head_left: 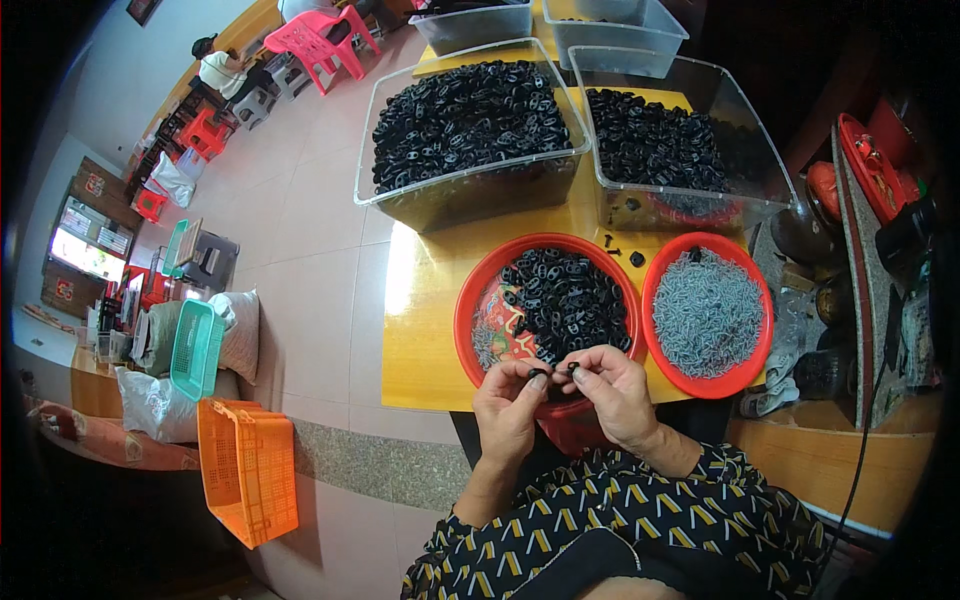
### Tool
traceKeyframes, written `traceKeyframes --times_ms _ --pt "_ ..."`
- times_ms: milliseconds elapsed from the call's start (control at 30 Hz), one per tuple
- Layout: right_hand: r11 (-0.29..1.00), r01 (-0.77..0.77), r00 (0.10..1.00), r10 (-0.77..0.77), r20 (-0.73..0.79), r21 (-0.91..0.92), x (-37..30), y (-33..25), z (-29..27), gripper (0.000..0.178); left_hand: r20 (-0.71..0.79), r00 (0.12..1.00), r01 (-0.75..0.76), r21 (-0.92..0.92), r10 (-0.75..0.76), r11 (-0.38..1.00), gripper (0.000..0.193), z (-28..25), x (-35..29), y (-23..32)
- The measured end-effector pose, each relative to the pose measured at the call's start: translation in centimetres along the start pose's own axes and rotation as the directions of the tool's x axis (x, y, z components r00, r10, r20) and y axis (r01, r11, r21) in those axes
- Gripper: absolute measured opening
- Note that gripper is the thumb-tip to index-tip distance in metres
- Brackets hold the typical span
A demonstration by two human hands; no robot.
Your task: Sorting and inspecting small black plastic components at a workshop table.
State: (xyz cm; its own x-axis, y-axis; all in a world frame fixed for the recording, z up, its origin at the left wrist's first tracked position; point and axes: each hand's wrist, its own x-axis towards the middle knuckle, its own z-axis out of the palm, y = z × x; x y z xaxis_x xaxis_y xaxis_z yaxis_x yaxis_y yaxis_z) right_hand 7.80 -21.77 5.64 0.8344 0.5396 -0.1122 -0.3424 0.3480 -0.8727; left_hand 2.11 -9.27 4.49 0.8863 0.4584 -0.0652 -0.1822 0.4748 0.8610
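My left hand (504, 412) is closed, pinching a small black plastic piece (538, 373) between thumb and fingers. Close beside it, my right hand (616, 394) pinches another small black piece (573, 368). Both hands are over the near edge of a round red tray (463, 325), their fingertips almost meeting. Inside that tray lies a heap of black oval plastic pieces with holes (565, 300), and a few screws (485, 345) lie at its left. To the right, a second red tray (766, 330) is filled with silvery screws (708, 312).
Clear plastic bins (470, 170) of black pieces stand behind the trays on the yellow table (425, 330). Loose black bits (637, 259) lie between. An orange crate (270, 470) and a green basket (198, 350) stand left. Another person (222, 72) sits far off.
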Motion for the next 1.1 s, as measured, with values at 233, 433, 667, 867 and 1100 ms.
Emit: traceKeyframes --times_ms 233,433,667,867,1100 --pt "0.98 -0.072 0.997 0.07 -0.018 -0.186 0.4 -0.8 -0.3 0.008 0.025 0.994 0.109 -0.07 -0.108 0.992 0.018 -0.1 -0.3 0.6" --pt "0.946 -0.052 0.999 0.047 -0.023 -0.32 0.6 -0.6 -0.5 0.005 0.098 0.987 0.143 -0.147 -0.13 0.979 0.028 -0.7 -0.4 -0.1" --pt "0.967 -0.155 0.988 0.152 -0.033 -0.203 0.5 -1.7 0.0 0.005 0.099 0.984 0.158 -0.1 -0.148 0.982 0.03 -0.8 -0.6 0.0" --pt "0.974 -0.149 0.989 0.145 -0.033 -0.168 0.4 -1.6 -0.4 0.007 0.099 0.981 0.177 -0.094 -0.167 0.98 0.031 -0.8 -0.6 -0.1" --pt "0.973 -0.093 0.996 0.091 -0.022 -0.213 0.2 -1.9 -0.2 0.01 0.117 0.983 0.152 -0.068 -0.143 0.986 0.031 -0.7 -0.6 -0.1"
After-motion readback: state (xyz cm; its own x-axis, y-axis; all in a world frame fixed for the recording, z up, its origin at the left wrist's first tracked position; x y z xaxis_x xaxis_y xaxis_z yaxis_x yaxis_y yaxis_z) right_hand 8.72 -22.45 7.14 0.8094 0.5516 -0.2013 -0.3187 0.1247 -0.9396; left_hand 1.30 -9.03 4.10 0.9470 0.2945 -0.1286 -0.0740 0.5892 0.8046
